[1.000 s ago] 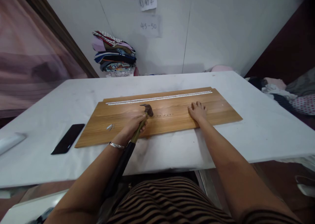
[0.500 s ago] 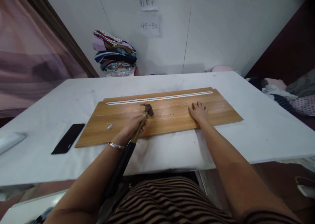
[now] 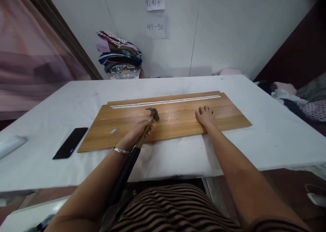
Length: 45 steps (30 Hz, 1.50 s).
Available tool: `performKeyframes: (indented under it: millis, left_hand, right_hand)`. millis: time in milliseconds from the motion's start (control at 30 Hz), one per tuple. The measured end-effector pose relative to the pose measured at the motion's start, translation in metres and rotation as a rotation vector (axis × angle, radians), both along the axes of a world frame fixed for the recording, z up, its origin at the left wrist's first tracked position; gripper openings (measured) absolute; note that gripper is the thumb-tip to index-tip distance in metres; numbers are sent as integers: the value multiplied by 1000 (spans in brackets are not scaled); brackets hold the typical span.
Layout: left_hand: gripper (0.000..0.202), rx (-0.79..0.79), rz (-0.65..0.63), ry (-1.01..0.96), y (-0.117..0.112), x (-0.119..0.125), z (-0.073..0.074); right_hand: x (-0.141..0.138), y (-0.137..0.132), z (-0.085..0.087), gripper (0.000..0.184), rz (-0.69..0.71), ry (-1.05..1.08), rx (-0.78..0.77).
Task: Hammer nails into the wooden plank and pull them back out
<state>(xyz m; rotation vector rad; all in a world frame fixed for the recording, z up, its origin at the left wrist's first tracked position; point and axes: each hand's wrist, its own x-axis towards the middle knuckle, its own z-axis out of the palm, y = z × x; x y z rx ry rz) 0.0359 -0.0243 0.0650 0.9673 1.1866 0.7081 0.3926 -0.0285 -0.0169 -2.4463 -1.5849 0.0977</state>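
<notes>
The hammer [image 3: 132, 159] is held above the near half of the wooden board [image 3: 178, 128], left of its middle, with its claw pointed to the left and its black grip slanted back past the near edge of the tabletop [image 3: 175, 157], beside the left forearm. Its handle is gripped just below the head by the left hand [image 3: 139, 129], whose fingers are closed around it; whether the board is touched by the head cannot be told. Compared with a second ago, the same grip and the same tilt are kept.

The right hand [image 3: 205, 116] is laid on the right part of the board, its fingers slightly bent and a little spread, in the same spot as before. Between the hands, a row of small dark dots [image 3: 170, 119] is seen on the wood. A few nails [image 3: 114, 131] are left loose toward the board's left end, unmoved. Along the far side, two white strips [image 3: 166, 102] are set side by side.

A black flat device [image 3: 70, 143] is placed just left of the board. Beyond the tabletop, folded cloths [image 3: 119, 55] are stacked by the wall, to which two paper notes [image 3: 155, 4] are fixed; both are now seen slightly farther right, as the whole view has been shifted a little.
</notes>
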Motion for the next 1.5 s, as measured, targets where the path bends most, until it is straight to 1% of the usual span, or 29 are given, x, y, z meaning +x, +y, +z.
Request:
performKeyframes:
  millis: [200,400,467,667,867,1100,1300,1500]
  left_hand:
    - [23,3,-6,-26,0,-1,0]
    - [26,4,-18,-29,4,-3,-6]
    - [26,-1,-12,-30,4,-2,-5]
    - [22,-6,-10,-29,-1,0,3]
    - [27,-15,-8,-39,3,1,-1]
    - [24,0,-12,-9,1,2,4]
    - [23,12,-10,6,0,2,3]
    - [23,8,8,-8,0,0,2]
  right_hand:
    - [0,0,0,55,1,-7,-14]
    - [1,0,0,54,5,-3,-14]
    - [0,0,1,54,6,0,-11]
    - [-1,-1,3,56,3,5,-11]
    - [-2,-2,4,56,2,-5,-16]
    - [-2,-2,3,55,4,0,-15]
    - [-1,-1,3,56,3,2,-37]
    - [-1,-1,2,56,-2,6,-24]
